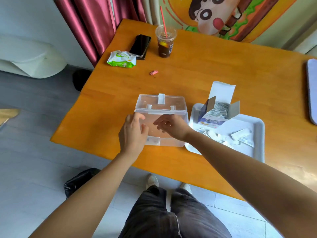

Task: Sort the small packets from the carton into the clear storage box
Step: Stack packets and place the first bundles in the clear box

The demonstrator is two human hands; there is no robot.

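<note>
**A:** Risks from here?

**B:** Could skid or tip the clear storage box. Looks light, w/ lid hinged back, and sits near the front edge of the table. Gripping its left rim w/ left hand, fingers curled over the wall, thumb apparently inside. Hovering over the opening w/ right hand, fingers loose, half-spread, holding nothing visible.

**A:** Anything else?

**B:** Need to reach right for the carton. Could snag an open flap w/ the forearm & knock it over. Also easy to fumble thin packets, esp. several at once.

**A:** Contents?

**B:** Box: seems empty. Small pale patch at front wall, can't tell if label or packet. Carton: upright on white tray, just right of the box, flaps open, packed w/ grey-white packets on end. Plus loose packets on the tray floor, in front of & beside the carton.

**A:** Spill hazard?

**B:** Iced-drink cup at far side, well apart. Low risk.
</note>
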